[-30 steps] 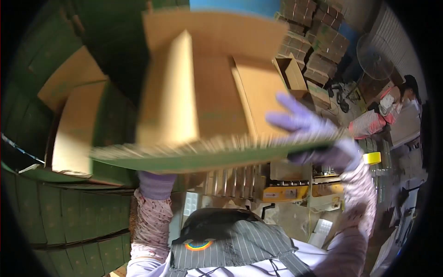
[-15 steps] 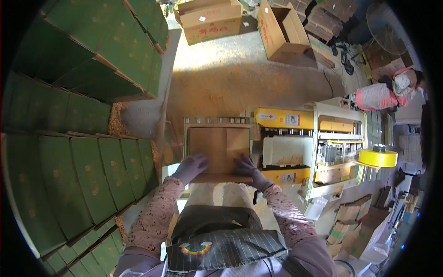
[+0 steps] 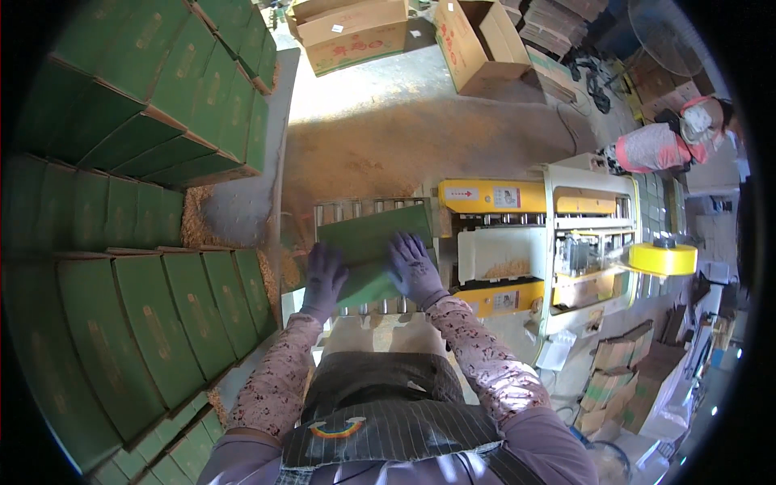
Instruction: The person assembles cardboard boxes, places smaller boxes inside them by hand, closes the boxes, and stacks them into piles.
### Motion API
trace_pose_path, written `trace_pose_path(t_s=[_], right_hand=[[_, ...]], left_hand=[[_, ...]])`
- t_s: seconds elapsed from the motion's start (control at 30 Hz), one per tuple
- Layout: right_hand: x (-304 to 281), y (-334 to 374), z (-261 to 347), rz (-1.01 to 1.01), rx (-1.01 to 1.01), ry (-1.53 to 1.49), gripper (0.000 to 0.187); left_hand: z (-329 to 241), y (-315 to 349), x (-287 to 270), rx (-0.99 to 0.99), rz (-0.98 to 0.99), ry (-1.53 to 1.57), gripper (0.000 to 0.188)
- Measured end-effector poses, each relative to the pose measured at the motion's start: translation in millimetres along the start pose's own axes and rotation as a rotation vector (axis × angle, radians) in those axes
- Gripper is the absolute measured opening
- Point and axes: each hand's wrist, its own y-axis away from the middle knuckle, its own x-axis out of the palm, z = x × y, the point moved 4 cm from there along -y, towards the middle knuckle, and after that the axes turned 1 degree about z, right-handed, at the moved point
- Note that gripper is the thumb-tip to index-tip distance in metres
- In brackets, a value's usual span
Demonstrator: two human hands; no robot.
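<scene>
A green cardboard box (image 3: 380, 229) lies slightly turned on a roller conveyor (image 3: 373, 307) in front of me, its closed top flaps meeting at a seam. My left hand (image 3: 325, 279), in a purple glove, is at the box's left edge with its fingers stretched forward. My right hand (image 3: 416, 271), gloved the same way, lies on the right part of the top with its fingers spread. Neither hand is wrapped round anything. The box's sides are mostly hidden from above.
To the right stands a box-sealing machine (image 3: 551, 267) with yellow side rails (image 3: 493, 196) and a yellow tape roll (image 3: 663, 259). Stacked green boxes (image 3: 153, 315) fill the left. Open brown cartons (image 3: 485, 48) stand beyond the floor ahead. Another person (image 3: 659, 149) is at far right.
The brown inner faces of the flaps have given way to a green top, now folded over. The box has turned slightly, and both hands have shifted, the right one inward onto the top.
</scene>
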Motion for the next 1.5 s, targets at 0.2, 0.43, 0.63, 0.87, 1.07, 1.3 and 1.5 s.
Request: trace_pose_path(t_s=[0.2, 0.43, 0.63, 0.87, 1.07, 1.3, 1.5], right_hand=[[-1, 31, -18, 0.063, 0.211, -0.153, 0.061], [-144, -81, 176, -0.019, -0.405, -0.451, 0.068], [-317, -93, 472, -0.328, -1.203, -0.651, 0.06], [-355, -78, 344, 0.169, -0.983, -0.66, 0.035], [-245, 13, 94, 0.488, -0.12, -0.701, 0.049], [15, 74, -35, 0.454, -0.41, -0.303, 0.053], [18, 82, -15, 0.214, 0.231, -0.987, 0.08]], left_hand=[[-8, -30, 80, -0.373, 0.205, 0.674, 0.056], [-58, -17, -43, -0.556, -0.176, 1.613, 0.054], [-14, 71, -245, -0.367, -0.653, 1.832, 0.053], [3, 97, -310, -0.261, -0.863, 1.789, 0.052], [10, 40, -247, -0.418, -0.392, 1.688, 0.05], [73, 44, 53, -0.692, -0.181, 1.227, 0.035], [-2, 33, -20, -0.012, 0.353, 0.198, 0.041]])
